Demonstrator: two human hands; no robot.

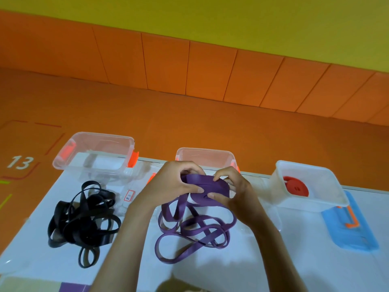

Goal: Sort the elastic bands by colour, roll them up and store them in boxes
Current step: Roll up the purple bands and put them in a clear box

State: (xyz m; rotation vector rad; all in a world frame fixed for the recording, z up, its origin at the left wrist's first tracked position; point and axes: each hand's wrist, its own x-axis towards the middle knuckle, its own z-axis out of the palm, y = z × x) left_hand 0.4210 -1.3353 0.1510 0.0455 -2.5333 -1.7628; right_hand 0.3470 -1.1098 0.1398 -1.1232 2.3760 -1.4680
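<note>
A partly rolled purple band is held above the table between both hands. My left hand grips its left side with thumb and curled fingers. My right hand pinches its right side. The loose tail joins a purple heap lying below on the white table. A tangle of black bands lies to the left. At the back stand a clear box on the left, a clear box behind my hands, and a white box on the right holding a rolled red band.
A blue lid with an orange clip lies beside the white box at the right. A small label sits near the left box. Orange floor and padded wall lie beyond the table's far edge.
</note>
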